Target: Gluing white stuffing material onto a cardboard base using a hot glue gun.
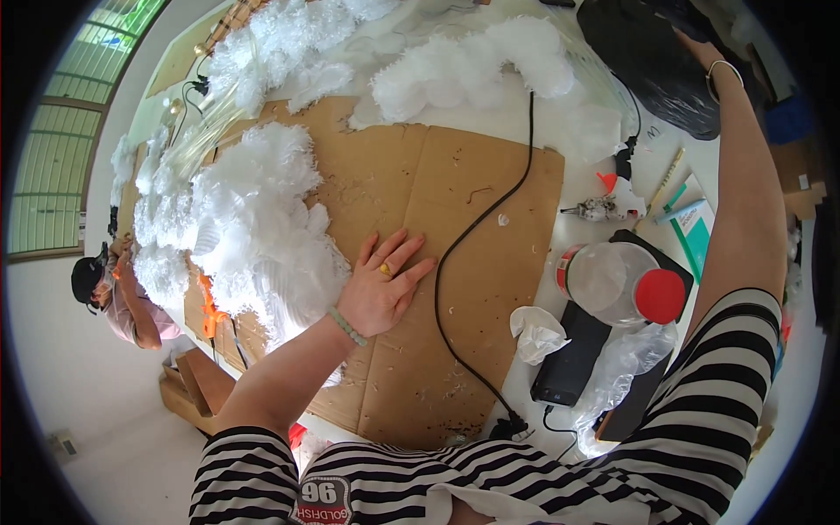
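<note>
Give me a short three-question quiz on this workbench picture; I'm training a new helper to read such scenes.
1. True or false: the left hand lies flat, fingers spread, on the brown cardboard sheet.
2. What is the right hand reaching to? A) the black bag at the far edge B) the clear jar with a red lid C) the glue gun
3. Fill in: a black ____ runs across the cardboard, to the right of the left hand.

Key
1. True.
2. A; whether the hand grips the bag cannot be told.
3. Cable.
</note>
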Demonstrator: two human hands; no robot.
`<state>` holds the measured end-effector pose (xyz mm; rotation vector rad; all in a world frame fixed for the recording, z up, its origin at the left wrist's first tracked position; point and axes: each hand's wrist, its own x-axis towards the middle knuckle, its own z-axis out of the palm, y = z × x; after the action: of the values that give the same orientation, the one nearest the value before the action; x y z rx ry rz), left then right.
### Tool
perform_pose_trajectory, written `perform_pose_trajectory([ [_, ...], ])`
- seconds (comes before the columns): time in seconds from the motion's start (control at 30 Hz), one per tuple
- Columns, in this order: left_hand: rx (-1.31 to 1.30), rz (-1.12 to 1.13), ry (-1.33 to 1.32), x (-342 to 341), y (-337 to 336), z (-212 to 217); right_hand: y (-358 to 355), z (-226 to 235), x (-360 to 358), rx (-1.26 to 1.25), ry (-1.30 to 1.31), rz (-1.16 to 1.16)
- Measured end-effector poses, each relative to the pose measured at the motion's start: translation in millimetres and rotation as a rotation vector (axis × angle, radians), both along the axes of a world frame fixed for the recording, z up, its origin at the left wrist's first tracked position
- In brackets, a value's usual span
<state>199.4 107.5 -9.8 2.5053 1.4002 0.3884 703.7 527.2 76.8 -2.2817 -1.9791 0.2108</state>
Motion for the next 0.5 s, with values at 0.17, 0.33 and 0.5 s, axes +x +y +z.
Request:
perform_pose_trajectory([
  [0.17, 0.002, -0.001, -0.014, 4, 2, -3, 44, -18, 18, 0.101, -0.139, -0.169],
  [0.33, 0.008, 0.020, -0.003, 1, -1, -1, 12, -1, -3, -0.037, 0.120, -0.116],
  [0.5, 0.023, 0.013, -0.008, 3, 1, -3, -1, 3, -11, 0.058, 0.194, -0.058],
])
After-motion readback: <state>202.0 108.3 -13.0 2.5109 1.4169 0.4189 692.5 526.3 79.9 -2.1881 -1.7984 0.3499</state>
